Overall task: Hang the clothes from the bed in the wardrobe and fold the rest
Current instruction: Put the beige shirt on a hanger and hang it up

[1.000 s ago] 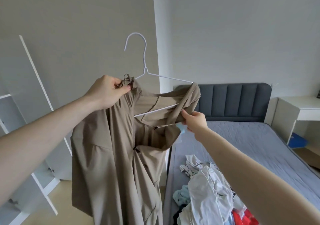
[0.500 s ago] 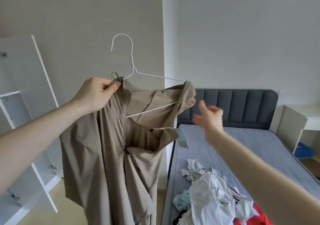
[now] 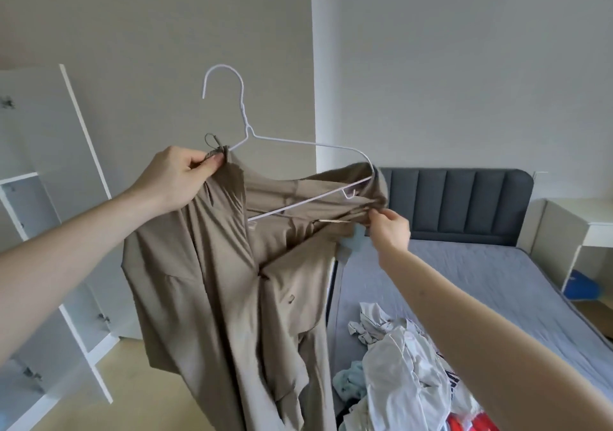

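A person holds a long beige woven garment (image 3: pixel 232 281) up in the air on a thin white wire hanger (image 3: pixel 292 146), in front of the grey wall and just left of the bed, with the work of hanging it only partly done. The left hand (image 3: pixel 179 178) has its grip clamped on the garment's left shoulder edge, where a small fabric loop (image 3: pixel 212 140) sticks up; the right hand (image 3: pixel 388 228) pinches the bunched fabric at the right shoulder, below the hanger's right end. That right shoulder is draped over the wire, but the left shoulder appears to sit below the hanger's left arm, so the garment looks not yet seated. The white wardrobe with open doors (image 3: pixel 49 231) stands at left, and nothing can be seen hanging inside from this angle. On the grey mattress of the bed with a dark padded headboard (image 3: pixel 464 281), a heap of white, pale blue and red crumpled clothes (image 3: pixel 404 374) waits to be hung or folded, so most of the task seems to remain. Half a second earlier the right hand was open and clear of the fabric, off to the garment's right; it has since returned to pinch the right shoulder, while the left hand has kept its hold.
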A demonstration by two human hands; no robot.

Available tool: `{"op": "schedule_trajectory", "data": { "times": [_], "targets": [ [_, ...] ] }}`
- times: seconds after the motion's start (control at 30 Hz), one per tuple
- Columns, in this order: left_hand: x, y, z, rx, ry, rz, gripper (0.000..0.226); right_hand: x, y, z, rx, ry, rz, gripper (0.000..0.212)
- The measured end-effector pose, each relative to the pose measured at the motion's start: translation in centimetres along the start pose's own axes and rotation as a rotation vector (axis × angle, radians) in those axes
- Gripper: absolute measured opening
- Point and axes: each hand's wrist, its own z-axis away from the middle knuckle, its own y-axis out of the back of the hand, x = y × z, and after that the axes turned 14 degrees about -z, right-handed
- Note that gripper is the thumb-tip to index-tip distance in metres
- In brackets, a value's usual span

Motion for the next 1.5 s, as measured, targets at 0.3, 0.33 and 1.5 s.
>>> {"op": "schedule_trajectory", "data": {
  "times": [0.3,0.33,1.5],
  "targets": [
    [-1.4,0.8,1.4,0.084,-0.098,-0.357,0.057,-5.6,2.4,-4.1,0.038,-0.013,-0.104,0.021],
    [-1.2,0.8,1.6,0.153,-0.138,-0.400,0.050,-6.3,2.3,-4.3,0.045,-0.005,-0.120,0.020],
    [-1.0,0.9,4.2,0.387,-0.431,-0.563,0.031,-9.4,-0.5,-3.2,-0.135,-0.050,-0.390,0.013]
  ]
}}
